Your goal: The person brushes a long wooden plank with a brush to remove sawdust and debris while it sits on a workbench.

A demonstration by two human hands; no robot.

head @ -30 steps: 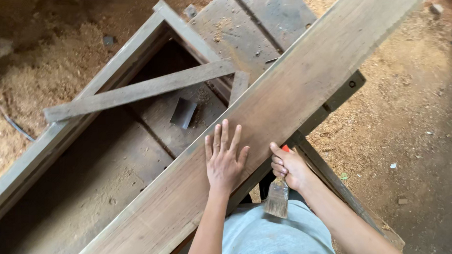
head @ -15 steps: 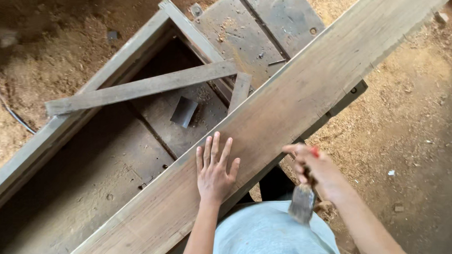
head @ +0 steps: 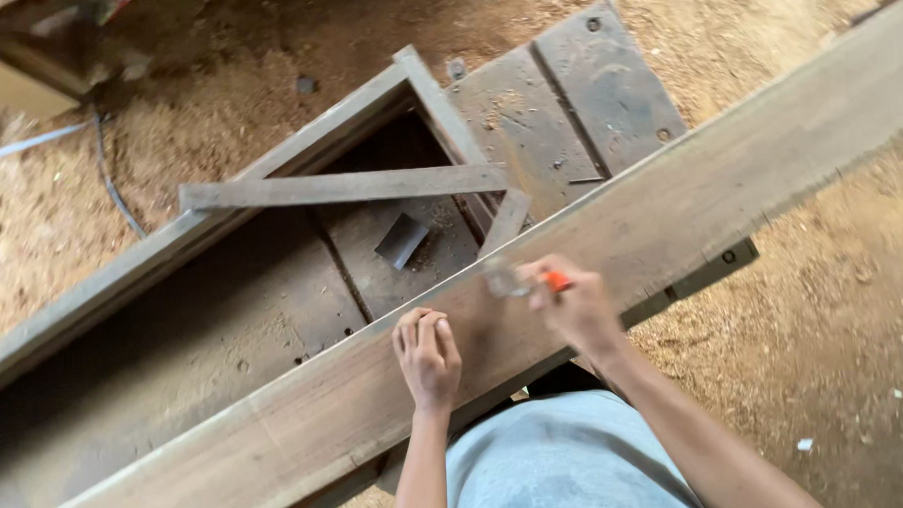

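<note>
Left hand [head: 428, 353] rests curled on a long diagonal plank [head: 670, 216], right hand [head: 573, 305] beside it gripping a blurred orange-handled tool [head: 520, 280].

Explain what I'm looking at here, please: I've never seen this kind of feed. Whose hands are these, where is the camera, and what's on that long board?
There is no machine here: a person works with two bare hands, and the single picture comes from a camera worn on the head, looking down past a light grey shirt.

A long wooden plank runs slantwise across the view. It lies over an older grey wooden frame with a loose slat across it, all standing on a floor covered in sawdust.

The left hand rests on the plank with its fingers curled in. The right hand is over the plank and grips a tool with an orange handle; its metal end is blurred, so I cannot say exactly what kind of tool it is.

A cable lies on the floor at the far left.
</note>
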